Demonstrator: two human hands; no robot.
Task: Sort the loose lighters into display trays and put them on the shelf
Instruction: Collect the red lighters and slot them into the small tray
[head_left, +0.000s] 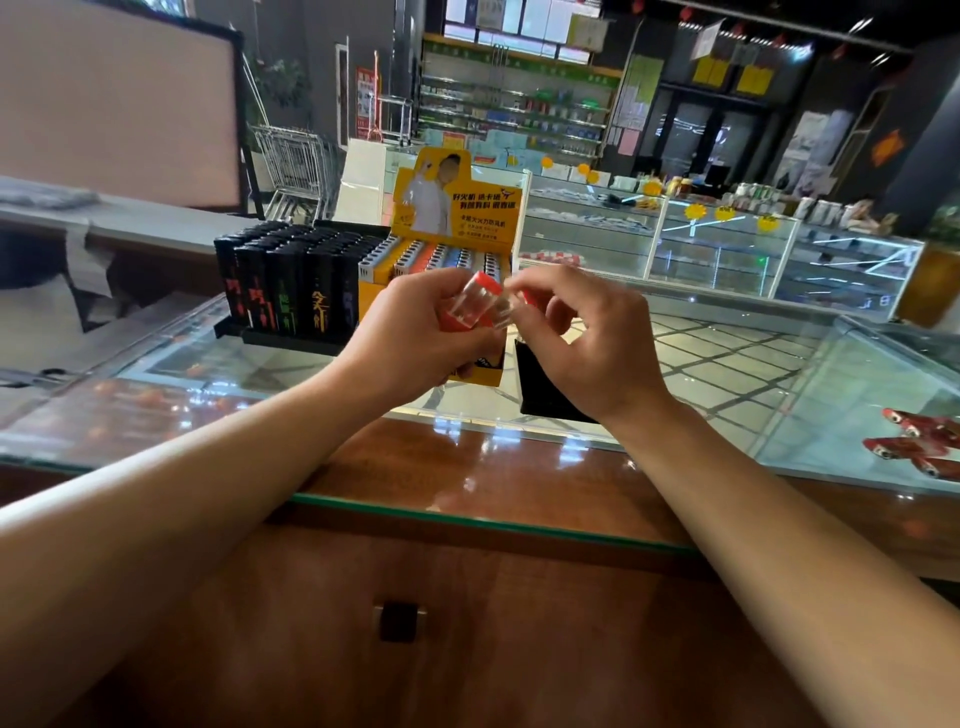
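My left hand (415, 338) grips red lighters with clear bases (475, 304), held up above the glass counter. My right hand (587, 343) pinches the right edge of the same bunch with thumb and forefinger; a bit of red shows between its fingers. Just behind my hands stands a yellow display tray (452, 218) filled with several coloured lighters. To its left sits a black tray of black lighters (291, 280) with coloured markings. A black tray (545, 389) lies partly hidden under my right hand.
The glass counter top (753, 374) has a wooden front edge (467, 467) with a drawer knob below. Red packets (914, 441) lie at the counter's right. A monitor (114, 104) stands at the far left. Glass showcases and shelves fill the background.
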